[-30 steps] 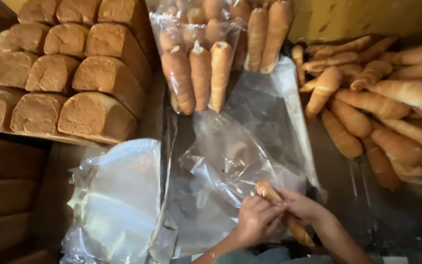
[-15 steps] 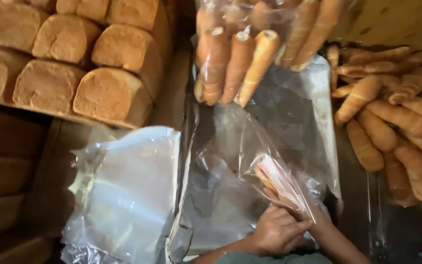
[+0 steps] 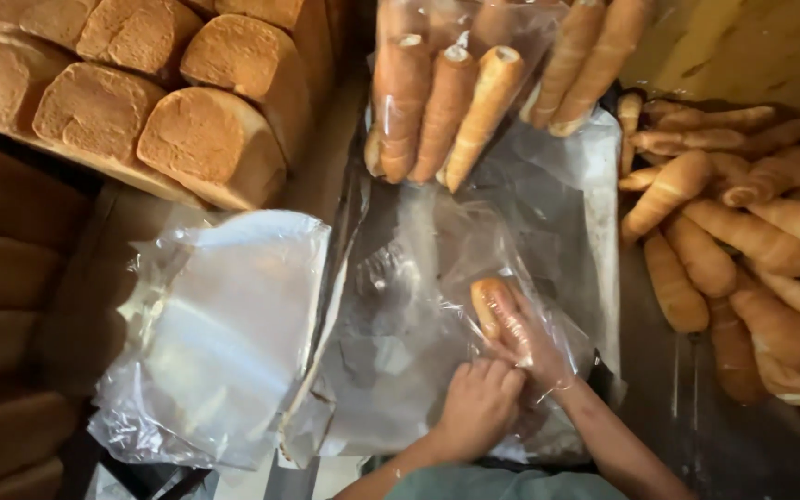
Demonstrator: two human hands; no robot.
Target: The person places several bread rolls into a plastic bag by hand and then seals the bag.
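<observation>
My right hand point(image 3: 531, 341) is inside a clear plastic bag point(image 3: 437, 306), gripping a long bread roll point(image 3: 491, 304) that lies in it. My left hand point(image 3: 479, 406) holds the bag's near edge, fingers bunched on the plastic next to my right wrist. The bag lies on a grey work surface in front of me.
A pile of clear plastic bags point(image 3: 210, 333) lies to the left. Bagged long rolls point(image 3: 446, 102) stand at the top centre. Several loose long rolls point(image 3: 743, 241) are heaped on the right. Square loaves point(image 3: 141, 111) are stacked at the upper left.
My right hand has pushed the roll deeper into the bag, and my left hand has shifted along the bag's edge. The view has moved closer.
</observation>
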